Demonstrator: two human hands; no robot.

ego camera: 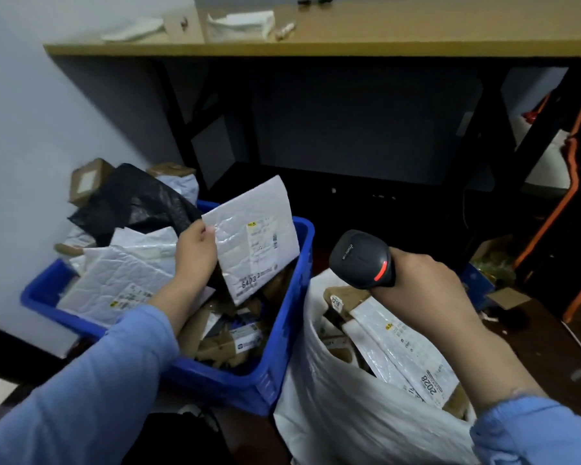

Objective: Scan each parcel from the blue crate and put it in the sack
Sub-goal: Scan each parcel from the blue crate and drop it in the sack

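Note:
My left hand [195, 251] pinches the left edge of a white padded parcel [255, 239] and holds it up over the blue crate [275, 360], label side facing me. The crate is piled with white, brown and black parcels. My right hand [423, 290] grips a black barcode scanner [361, 258] with a red light glowing on it, its head turned left toward the held parcel. Below that hand stands the white sack [342, 407], open at the top, with several parcels inside, among them a white one [406, 354] with a printed label.
A wooden desk [383, 31] with black legs stands behind the crate, with folded white cloths on top. A grey wall runs along the left. Orange-framed equipment [571, 203] and a small cardboard box [510, 297] sit at the right on the dark floor.

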